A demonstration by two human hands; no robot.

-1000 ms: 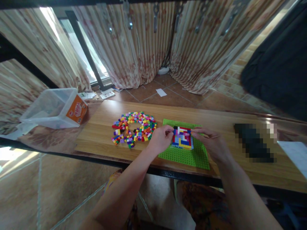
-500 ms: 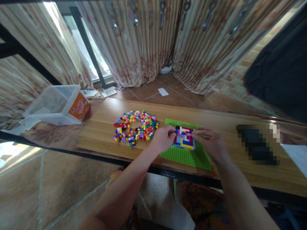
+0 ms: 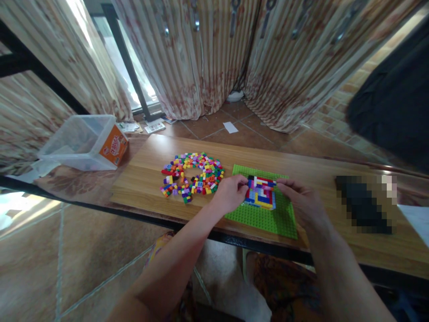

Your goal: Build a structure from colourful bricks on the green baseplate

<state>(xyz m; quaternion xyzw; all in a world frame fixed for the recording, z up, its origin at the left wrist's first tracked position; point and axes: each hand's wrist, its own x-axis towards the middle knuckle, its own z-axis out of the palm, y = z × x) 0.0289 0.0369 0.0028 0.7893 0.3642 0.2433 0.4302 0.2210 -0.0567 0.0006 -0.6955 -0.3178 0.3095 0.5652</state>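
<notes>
A multicoloured build of toy bricks (image 3: 262,195), with red, blue, yellow and white pieces showing on top, sits on a green studded baseplate (image 3: 281,222). My left hand (image 3: 232,193) is at the build's left edge, fingers curled and pressed against it. On the opposite side, my right hand (image 3: 300,197) has thumb and fingers drawn together by the upper right corner of the build. Whatever lies between those fingertips is too small to make out. Left of the baseplate, loose toy bricks (image 3: 209,170) lie spread in a rough ring.
All this rests on a long wooden table (image 3: 140,179) with a dark front edge. A clear plastic bin (image 3: 78,154) with an orange label stands beyond its left end. A pixelated dark object (image 3: 363,205) and a white sheet (image 3: 415,219) lie to the right. Curtains (image 3: 208,67) hang behind.
My right fingertips have shifted slightly right, from over the build to its right edge. The left hand stays at the left side. The whole view has moved a little.
</notes>
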